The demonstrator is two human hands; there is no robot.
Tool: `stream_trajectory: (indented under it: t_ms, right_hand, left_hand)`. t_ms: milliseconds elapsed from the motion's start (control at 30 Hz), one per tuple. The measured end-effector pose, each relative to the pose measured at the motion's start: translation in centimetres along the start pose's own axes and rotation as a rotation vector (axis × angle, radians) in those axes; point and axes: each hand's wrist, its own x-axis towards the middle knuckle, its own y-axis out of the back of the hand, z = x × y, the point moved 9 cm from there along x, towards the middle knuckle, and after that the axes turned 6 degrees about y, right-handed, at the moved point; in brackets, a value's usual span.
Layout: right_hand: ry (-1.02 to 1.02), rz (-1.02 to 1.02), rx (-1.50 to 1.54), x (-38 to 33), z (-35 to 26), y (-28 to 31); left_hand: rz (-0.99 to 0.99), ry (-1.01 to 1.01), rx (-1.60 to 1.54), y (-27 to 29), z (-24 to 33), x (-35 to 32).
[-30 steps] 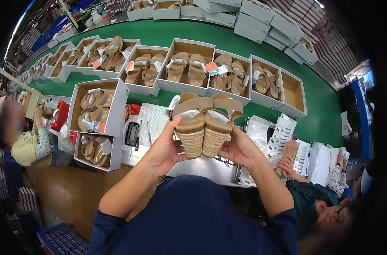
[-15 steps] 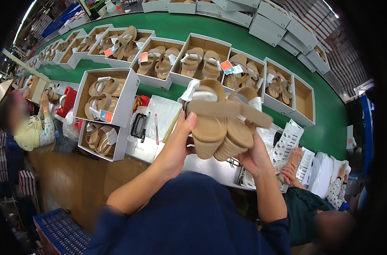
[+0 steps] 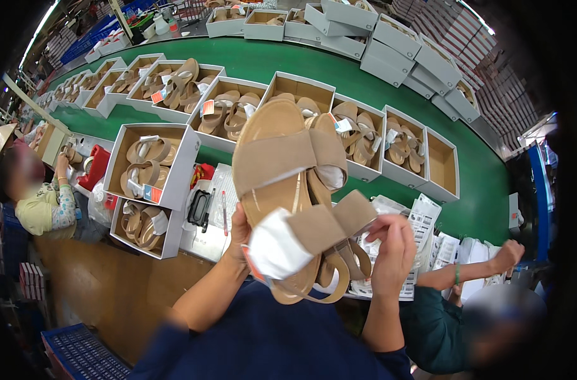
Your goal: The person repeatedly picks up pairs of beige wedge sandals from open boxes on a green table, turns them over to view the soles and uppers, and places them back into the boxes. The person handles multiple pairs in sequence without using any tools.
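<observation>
A pair of tan sandals [image 3: 272,161] is held up close in front of me, toes pointing away and the nearer insole facing me. White paper [image 3: 279,244] is tucked round the near sandal's strap, and a bit of an orange tag shows at its edge. My left hand [image 3: 237,231] grips the pair from the left side; its fingers go out of sight behind the sandals. At the right, my right hand [image 3: 393,247] has its fingers bent together at the end of a sandal strap [image 3: 355,212]. The second sandal is partly covered by the first.
Open boxes of sandals [image 3: 228,107] line the green table [image 3: 250,57]; one box [image 3: 443,164] at the row's right end holds none. Two boxes [image 3: 152,164] are stacked at my left. Printed sheets [image 3: 421,221] lie at right. Co-workers sit left [image 3: 41,202] and right [image 3: 437,326].
The sandals have come closer and turned from heels toward me to insole toward me. My right hand has shifted to a strap end. The right co-worker's arm has stretched out to the right.
</observation>
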Motion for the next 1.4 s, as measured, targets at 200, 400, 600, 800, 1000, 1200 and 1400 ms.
stream_trajectory:
  t_ms: [200, 400, 600, 800, 1000, 1200, 1400]
  right_hand:
    - [-0.082, -0.130, -0.374, -1.7, 1.0, 0.1]
    - [-0.466, 0.191, 0.660, -1.7, 17.2, 6.4]
    - [-0.379, 0.202, 1.079, 3.8, 15.1, 9.2]
    - [-0.220, 0.267, 1.033, 7.6, 14.8, 16.1]
    - [0.137, 0.472, 0.361, 13.6, 13.0, 32.1]
    - [-0.358, 0.708, -1.344, 22.5, 15.8, 44.4]
    - [-0.137, 0.539, -1.445, 29.1, 21.2, 44.1]
  left_hand:
    - [0.122, -0.037, 0.461, -2.4, -0.7, 2.8]
    - [-0.013, -0.319, 1.790, -13.4, -5.0, 5.9]
    - [-0.461, -0.308, 1.810, -14.9, -11.6, 5.3]
    - [-0.509, -0.087, 1.710, -12.6, -12.4, 8.0]
    - [-0.360, 0.217, 1.820, -5.7, -12.3, 9.3]
    - [-0.154, 0.338, 1.947, -0.2, -11.2, 11.2]
    - [-0.065, 0.350, 2.062, 2.1, -10.6, 14.6]
